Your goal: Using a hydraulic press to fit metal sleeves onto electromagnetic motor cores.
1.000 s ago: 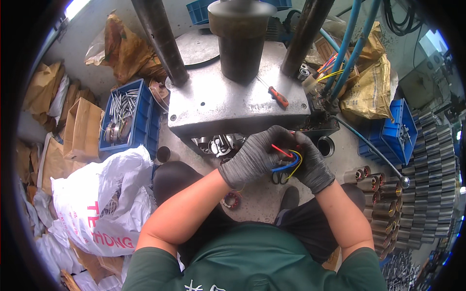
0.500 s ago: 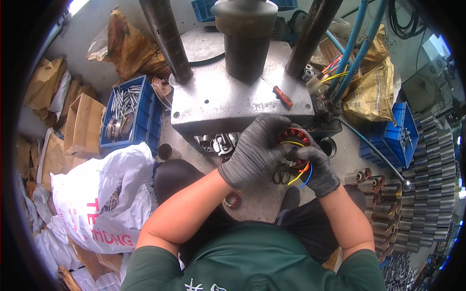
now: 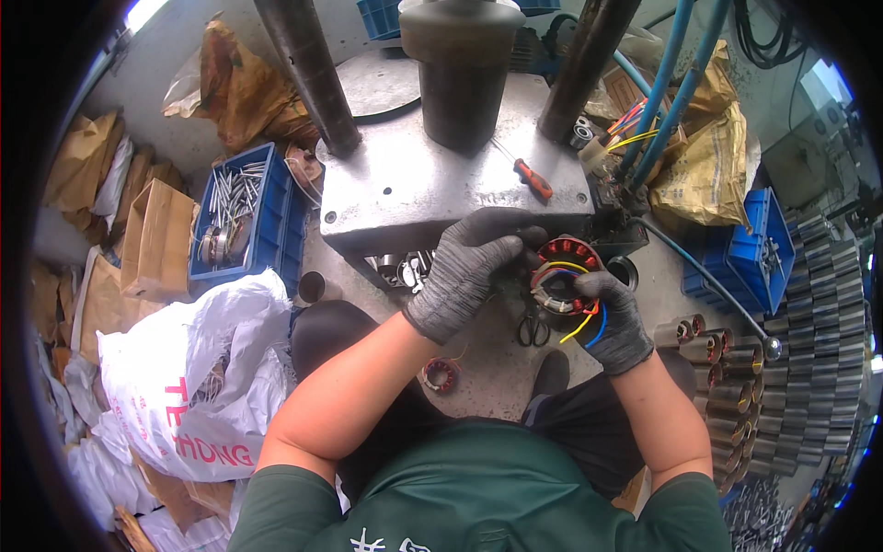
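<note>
A stator (image 3: 568,253), a ring with red insulation and copper windings, is tilted in front of me. Its yellow, blue and red lead wires (image 3: 589,325) hang down over my palm. My right hand (image 3: 618,322), in a dark grey glove, grips the ring's right side, thumb over the rim. At the ring's upper left is my gloved left hand (image 3: 467,271), thumb and fingers drawn together; whether the fingertips touch the ring or pinch something small is hidden. Another stator (image 3: 441,375) lies on the floor between my legs, near black scissors (image 3: 533,331).
Ahead stands a metal press table (image 3: 432,189) with thick posts, a ram (image 3: 464,83) and an orange-handled screwdriver (image 3: 533,178). A blue bin (image 3: 280,239) of metal rods and a white sack (image 3: 202,359) are left. Rows of metal cylinders (image 3: 809,359) and a ball-ended lever (image 3: 771,350) are right.
The stator has moved slightly right and shows more of its face. My left hand has drawn back leftward from over it, while my right hand keeps its grip.
</note>
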### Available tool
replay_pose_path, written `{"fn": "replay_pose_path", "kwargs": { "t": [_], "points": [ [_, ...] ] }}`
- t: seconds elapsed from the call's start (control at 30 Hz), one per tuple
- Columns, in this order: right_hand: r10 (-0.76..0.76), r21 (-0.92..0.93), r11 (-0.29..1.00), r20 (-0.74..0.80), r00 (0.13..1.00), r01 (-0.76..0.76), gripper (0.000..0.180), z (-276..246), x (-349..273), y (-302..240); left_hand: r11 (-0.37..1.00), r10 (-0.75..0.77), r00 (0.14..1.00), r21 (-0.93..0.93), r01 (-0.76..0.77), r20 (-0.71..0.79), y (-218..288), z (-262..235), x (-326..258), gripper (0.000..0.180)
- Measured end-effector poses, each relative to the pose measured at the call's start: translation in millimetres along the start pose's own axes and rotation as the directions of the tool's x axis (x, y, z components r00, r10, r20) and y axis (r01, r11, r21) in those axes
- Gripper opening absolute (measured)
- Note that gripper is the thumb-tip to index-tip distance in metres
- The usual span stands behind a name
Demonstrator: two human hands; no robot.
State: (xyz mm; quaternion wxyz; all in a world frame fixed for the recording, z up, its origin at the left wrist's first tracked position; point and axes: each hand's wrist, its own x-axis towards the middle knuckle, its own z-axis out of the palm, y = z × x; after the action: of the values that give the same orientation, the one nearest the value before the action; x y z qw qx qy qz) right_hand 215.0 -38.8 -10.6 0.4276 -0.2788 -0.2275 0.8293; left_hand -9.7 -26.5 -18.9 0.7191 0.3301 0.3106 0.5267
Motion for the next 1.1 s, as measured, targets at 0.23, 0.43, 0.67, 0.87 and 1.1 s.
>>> {"fn": "replay_pose_path", "kwargs": {
  "t": [0.23,0.43,0.67,0.87,1.1],
  "points": [
    [-0.031,-0.084,0.996,-0.014,0.999,0.030,0.065,3.1,-1.3,-0.8,0.997,0.026,0.999,-0.070,-0.024,0.022,-1.7,2.0,-1.1,0.023],
    [-0.002,-0.084,0.996,-0.010,1.000,0.001,0.063,3.2,-1.2,-0.7,0.997,0.061,0.998,-0.049,-0.060,0.032,-8.0,-3.5,1.3,0.013],
    [-0.012,-0.079,0.997,-0.032,0.999,0.010,0.061,1.0,0.1,1.2,0.999,0.039,0.995,-0.011,-0.038,0.095,-7.8,-6.3,0.3,0.013],
    [-0.009,-0.068,0.998,-0.004,1.000,0.009,0.058,-1.9,3.4,1.7,0.995,0.084,0.995,0.056,-0.081,-0.050,-2.7,3.3,-0.2,0.022],
    [-0.013,-0.098,0.995,-0.007,1.000,0.012,0.060,-3.9,2.8,2.1,0.897,0.160,0.987,0.420,-0.139,-0.014,-9.8,4.2,-0.9,0.038]
  ]
}}
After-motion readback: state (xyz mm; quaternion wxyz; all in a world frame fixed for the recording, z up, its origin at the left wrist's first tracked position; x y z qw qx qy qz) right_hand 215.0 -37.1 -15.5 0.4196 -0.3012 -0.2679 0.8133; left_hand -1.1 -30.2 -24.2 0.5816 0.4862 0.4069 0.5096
